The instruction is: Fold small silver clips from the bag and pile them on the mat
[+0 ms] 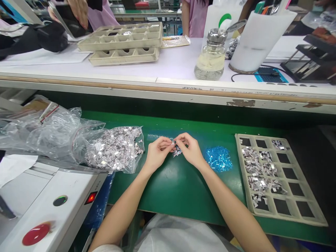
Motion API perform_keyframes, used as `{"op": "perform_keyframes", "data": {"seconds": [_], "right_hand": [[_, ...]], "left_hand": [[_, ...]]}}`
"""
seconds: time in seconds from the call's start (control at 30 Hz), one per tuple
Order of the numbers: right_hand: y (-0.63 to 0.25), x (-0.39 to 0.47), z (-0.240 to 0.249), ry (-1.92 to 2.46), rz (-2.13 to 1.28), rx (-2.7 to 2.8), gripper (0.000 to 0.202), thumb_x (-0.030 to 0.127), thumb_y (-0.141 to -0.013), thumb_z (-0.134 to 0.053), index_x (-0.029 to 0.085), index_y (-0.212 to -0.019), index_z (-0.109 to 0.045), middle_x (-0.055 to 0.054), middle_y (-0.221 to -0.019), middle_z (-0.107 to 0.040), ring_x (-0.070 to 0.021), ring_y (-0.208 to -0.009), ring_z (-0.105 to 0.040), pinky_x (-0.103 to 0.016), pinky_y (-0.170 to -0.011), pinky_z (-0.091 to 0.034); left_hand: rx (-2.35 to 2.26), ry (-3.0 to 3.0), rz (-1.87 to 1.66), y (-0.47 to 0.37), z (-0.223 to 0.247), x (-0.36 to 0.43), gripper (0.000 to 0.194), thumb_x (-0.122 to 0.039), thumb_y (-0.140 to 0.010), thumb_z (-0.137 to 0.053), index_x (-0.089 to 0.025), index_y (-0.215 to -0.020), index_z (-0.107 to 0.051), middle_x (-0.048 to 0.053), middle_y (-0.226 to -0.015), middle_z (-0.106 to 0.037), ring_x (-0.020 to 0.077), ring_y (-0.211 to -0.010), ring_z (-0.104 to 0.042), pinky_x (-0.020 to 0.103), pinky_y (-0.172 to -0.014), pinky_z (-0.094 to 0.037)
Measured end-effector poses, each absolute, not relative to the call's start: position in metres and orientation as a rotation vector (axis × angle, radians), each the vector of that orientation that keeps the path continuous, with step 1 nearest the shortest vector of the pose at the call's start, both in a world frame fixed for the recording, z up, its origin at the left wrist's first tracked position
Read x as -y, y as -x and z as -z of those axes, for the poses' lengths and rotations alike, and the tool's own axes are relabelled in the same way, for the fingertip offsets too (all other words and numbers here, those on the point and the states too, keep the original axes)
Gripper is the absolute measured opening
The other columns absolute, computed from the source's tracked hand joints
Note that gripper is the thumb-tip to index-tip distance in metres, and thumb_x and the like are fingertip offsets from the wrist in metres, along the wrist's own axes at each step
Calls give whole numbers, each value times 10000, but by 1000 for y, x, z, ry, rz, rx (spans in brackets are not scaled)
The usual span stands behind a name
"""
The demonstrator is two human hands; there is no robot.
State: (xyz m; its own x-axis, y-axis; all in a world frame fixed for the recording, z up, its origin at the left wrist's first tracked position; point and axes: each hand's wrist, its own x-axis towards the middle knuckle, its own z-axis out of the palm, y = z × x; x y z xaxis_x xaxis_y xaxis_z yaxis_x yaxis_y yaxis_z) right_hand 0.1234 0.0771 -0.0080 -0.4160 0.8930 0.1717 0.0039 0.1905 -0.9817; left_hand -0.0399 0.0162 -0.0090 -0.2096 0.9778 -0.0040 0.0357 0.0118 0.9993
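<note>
My left hand [159, 152] and my right hand [190, 149] meet over the green mat [168, 189]. Between the fingertips of both is a small silvery metal piece [173, 142], pinched from either side. Below the fingers lies a little heap of similar metal pieces [177, 152], partly hidden by my right hand. To the right of that hand sits a pile of small shiny blue pieces [218, 159]. Left of my left hand, a clear plastic bag [115, 148] lies full of the silvery pieces.
A cream compartment tray [287, 185] at right holds silvery pieces in several cells. A white machine [65, 210] with a red button stands at left. Across the back, a raised shelf [126, 75] carries stacked trays [123, 38], a glass bottle [211, 57] and a white pen cup [258, 42].
</note>
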Motion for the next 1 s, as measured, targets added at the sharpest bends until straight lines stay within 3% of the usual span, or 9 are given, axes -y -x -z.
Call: {"op": "perform_keyframes", "data": {"seconds": [0.2,0.4,0.57,0.77,1.0], "right_hand": [[-127,-80,8,872,-1313,1702,103,308,-964,-629,224,-968,-688,-26,-949,-726,-180,-859,-696,-314,-777,-560],[-127,-80,13,883,-1273,1768,99,265,-953,-614,223,-970,-702,-28,-964,-718,-172,-841,-693,-312,-770,-560],[-128,-82,14,892,-1247,1789,198,230,-917,-617,227,-1091,-712,-41,-1057,-737,-174,-905,-692,-300,-771,-553],[-134,-85,16,858,-1290,1908,249,231,-934,-597,233,-1164,-691,-10,-920,-704,-163,-795,-650,-297,-731,-515],[-140,-91,19,941,-1059,2130,140,210,-903,-613,251,-1014,-687,-13,-842,-701,-208,-818,-639,-338,-748,-508]], "left_hand": [[-1441,-1142,-1296,39,9,-16,348,-460,-832,-821,-199,-976,-642,45,-868,-781,224,-790,-788,383,-815,-682],[-1435,-1178,-1283,40,13,-16,292,-400,-848,-808,-195,-988,-654,40,-876,-775,214,-810,-784,356,-811,-672],[-1418,-1192,-1253,39,14,-16,284,-383,-853,-794,-192,-1006,-651,45,-887,-773,219,-848,-785,360,-827,-664],[-1423,-1283,-1213,43,5,-16,286,-323,-858,-782,-204,-1082,-650,54,-942,-784,215,-888,-777,341,-830,-637],[-2208,-1494,-1292,98,-8,-17,145,-280,-981,-572,-206,-1035,-684,60,-931,-749,208,-835,-717,337,-824,-567]]}}
